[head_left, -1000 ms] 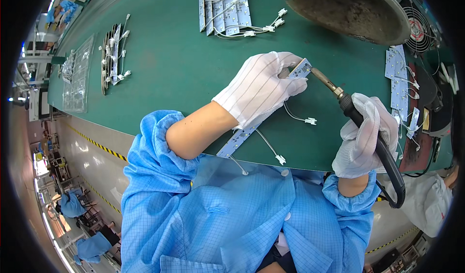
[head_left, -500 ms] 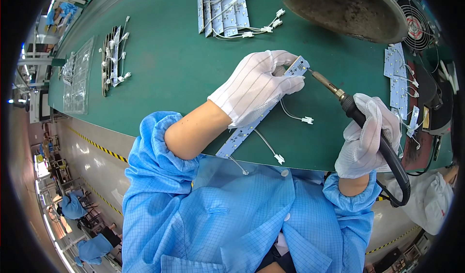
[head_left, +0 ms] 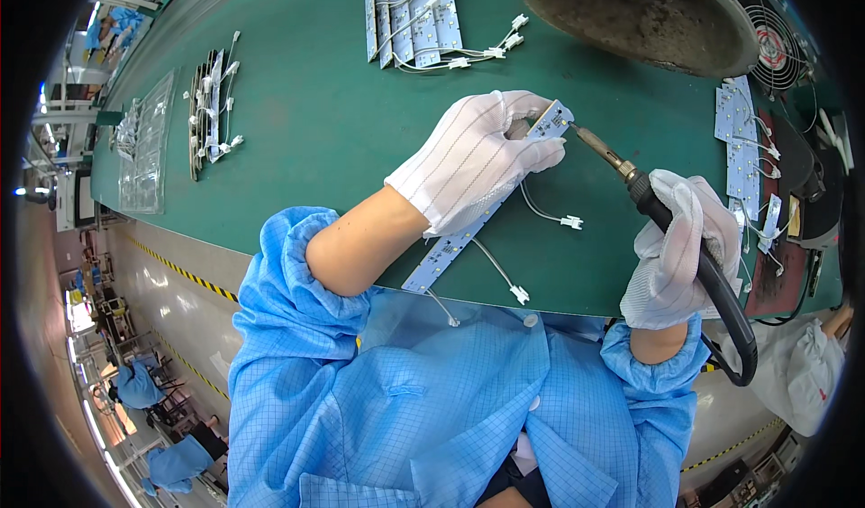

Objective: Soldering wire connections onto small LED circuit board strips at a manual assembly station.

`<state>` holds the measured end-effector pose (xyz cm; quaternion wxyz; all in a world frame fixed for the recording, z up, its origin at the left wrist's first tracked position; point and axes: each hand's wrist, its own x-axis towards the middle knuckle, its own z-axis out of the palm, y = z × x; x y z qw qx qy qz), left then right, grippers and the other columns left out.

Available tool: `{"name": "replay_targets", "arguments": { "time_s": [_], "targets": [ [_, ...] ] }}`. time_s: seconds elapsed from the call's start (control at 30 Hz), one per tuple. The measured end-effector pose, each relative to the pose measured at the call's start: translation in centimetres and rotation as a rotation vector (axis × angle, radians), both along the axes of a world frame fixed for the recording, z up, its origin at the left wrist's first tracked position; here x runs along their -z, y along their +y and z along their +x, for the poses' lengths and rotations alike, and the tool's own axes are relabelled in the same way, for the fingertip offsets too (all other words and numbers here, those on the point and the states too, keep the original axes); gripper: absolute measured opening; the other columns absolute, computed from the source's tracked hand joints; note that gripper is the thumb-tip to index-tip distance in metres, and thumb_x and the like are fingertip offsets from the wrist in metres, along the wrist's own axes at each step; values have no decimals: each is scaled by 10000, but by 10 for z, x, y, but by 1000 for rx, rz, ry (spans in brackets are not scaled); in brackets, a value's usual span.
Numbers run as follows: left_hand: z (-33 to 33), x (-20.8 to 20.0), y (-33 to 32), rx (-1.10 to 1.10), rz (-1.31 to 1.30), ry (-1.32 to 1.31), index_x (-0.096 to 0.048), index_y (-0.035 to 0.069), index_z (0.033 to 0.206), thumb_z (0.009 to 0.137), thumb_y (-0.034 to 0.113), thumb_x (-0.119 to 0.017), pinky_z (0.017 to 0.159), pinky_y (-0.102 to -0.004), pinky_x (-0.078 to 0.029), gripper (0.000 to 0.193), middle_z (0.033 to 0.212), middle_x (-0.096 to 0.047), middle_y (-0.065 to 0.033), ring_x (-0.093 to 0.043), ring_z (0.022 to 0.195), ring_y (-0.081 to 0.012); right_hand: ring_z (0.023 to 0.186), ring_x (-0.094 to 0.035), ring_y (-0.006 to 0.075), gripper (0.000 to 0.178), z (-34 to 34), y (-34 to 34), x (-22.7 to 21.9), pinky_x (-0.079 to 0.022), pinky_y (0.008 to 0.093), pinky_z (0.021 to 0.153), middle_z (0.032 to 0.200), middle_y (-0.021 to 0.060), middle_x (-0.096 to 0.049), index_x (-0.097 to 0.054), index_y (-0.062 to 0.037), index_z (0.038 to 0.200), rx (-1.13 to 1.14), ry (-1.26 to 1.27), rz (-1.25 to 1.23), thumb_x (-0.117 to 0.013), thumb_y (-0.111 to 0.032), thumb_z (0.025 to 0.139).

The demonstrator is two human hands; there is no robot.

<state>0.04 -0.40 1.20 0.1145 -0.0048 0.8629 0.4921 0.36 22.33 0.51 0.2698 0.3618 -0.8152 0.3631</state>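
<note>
Centre frame: white-gloved left hand [head_left: 478, 161] pinned a long white LED strip board [head_left: 450, 247] to the green table [head_left: 315, 121]. White-gloved right hand [head_left: 676, 251], fingers clenched, gripped a black-handled soldering iron [head_left: 631, 179], tip at the strip's upper end.

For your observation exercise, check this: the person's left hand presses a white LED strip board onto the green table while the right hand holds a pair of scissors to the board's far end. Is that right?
Not quite. The right hand holds a soldering iron, not scissors, with its tip at the far end of the white LED strip board. The left hand does press that board onto the green table, as the head view shows.
</note>
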Motion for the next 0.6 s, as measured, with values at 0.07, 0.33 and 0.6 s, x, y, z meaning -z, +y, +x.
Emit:
{"name": "replay_targets", "arguments": {
  "time_s": [0.07,0.33,0.6],
  "targets": [
    [1,-1,-1,2,12,-20,-563,-10,1197,804,303,-688,724,-303,-506,518,942,-663,-158,-621,772,-206,771,-626,237,229,0,-3,1,-529,322,694,945,141,-640,-502,-31,1093,24,-31,-61,-530,34,874],
    [45,-31,-13,38,-701,73,-508,72,1239,749,358,-739,684,-384,-530,612,898,-640,-175,-648,770,-319,680,-604,194,186,-21,-3,5,-487,287,638,844,125,-673,-593,25,1026,186,540,69,-521,14,856],
    [59,-49,-39,197,-353,-126,-561,-7,1145,784,232,-669,677,-356,-535,446,865,-673,-172,-664,777,-292,809,-617,247,464,1,11,12,-535,308,694,959,141,-627,-508,-25,1158,114,-108,-196,-551,177,743]
  ]
}}
